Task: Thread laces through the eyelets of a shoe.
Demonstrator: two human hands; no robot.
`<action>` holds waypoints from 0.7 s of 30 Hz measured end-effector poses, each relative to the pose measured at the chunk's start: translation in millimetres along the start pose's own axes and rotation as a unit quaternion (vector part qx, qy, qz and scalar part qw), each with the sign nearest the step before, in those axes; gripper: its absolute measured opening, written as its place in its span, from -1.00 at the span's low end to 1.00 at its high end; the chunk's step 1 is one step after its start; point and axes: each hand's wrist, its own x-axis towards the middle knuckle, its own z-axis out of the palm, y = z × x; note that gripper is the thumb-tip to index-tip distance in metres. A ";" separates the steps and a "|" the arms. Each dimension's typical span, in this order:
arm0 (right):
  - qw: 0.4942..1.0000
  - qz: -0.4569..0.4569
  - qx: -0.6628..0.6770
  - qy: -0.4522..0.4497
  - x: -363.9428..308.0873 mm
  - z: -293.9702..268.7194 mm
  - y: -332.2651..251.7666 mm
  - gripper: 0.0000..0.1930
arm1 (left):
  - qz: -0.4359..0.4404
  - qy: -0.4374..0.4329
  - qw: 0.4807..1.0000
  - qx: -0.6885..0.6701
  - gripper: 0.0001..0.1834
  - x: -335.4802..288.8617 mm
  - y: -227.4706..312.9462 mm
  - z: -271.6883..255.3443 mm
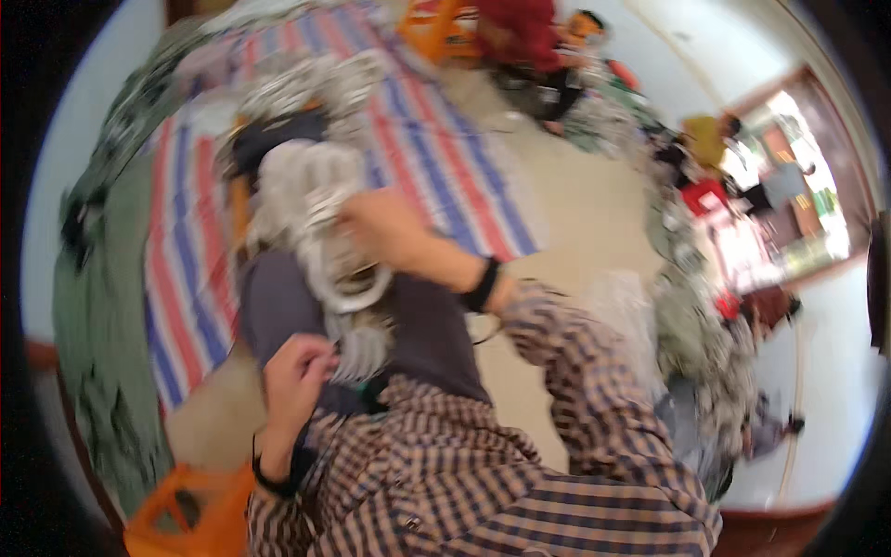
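White knit gloves (311, 172) lie in a heap just beyond my knees, some fingers of them showing. My right hand (390, 237) reaches over the near side of this heap, its fingers curled in against the white fabric. What they pinch, if anything, is blurred. Below that hand, a rounded white cuff or band (357, 292) hangs between my thighs. Another pale glove (362, 351) rests on my lap. Close beside it my left hand (299, 371) is held up with fingers bent together; whatever is in them is too smeared to make out.
Red, white and blue striped sheeting (181, 269) covers the floor ahead, with more white gloves (353, 79) farther off. Grey-green fabric (111, 325) is heaped along the left wall. Orange plastic stools (186, 511) stand near left and far ahead. People (710, 144) sit among piles at right.
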 end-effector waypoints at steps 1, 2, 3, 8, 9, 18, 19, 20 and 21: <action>0.997 -0.077 -0.016 0.025 -7.3 3.1 16.5 -0.88 | -0.018 0.002 1.000 0.006 -0.92 2.0 0.6 4.7; 0.992 -0.120 0.001 0.028 -8.1 -1.1 16.0 -0.84 | -0.001 -0.004 1.000 0.017 -0.92 2.0 1.2 1.4; 0.990 -0.129 -0.028 0.053 -12.6 -1.1 6.6 -0.81 | 0.008 0.012 1.000 0.005 -0.92 0.8 2.0 1.4; 0.964 -0.133 -0.224 -0.051 -4.8 9.4 -23.2 -0.73 | -0.010 -0.010 0.998 0.056 -0.92 -8.6 0.3 -8.2; 0.971 -0.118 -0.206 -0.027 -1.4 13.3 -22.1 -0.76 | -0.011 -0.010 0.998 0.053 -0.92 -8.8 0.6 -8.1; 0.986 -0.093 -0.133 -0.033 11.3 10.8 -10.6 -0.84 | 0.012 -0.016 0.995 0.097 -0.95 0.5 12.1 -3.6; 0.987 -0.090 -0.128 -0.048 11.0 9.8 -12.7 -0.83 | 0.028 -0.016 0.993 0.110 -0.95 2.8 6.7 -2.0; 0.978 -0.102 -0.164 -0.076 11.8 8.0 -12.6 -0.80 | 0.037 0.004 0.995 0.098 -0.96 3.3 4.4 -0.5; 0.974 -0.090 -0.174 -0.118 14.1 6.2 -16.3 -0.72 | 0.046 0.017 0.996 0.079 -0.96 3.0 -1.9 2.4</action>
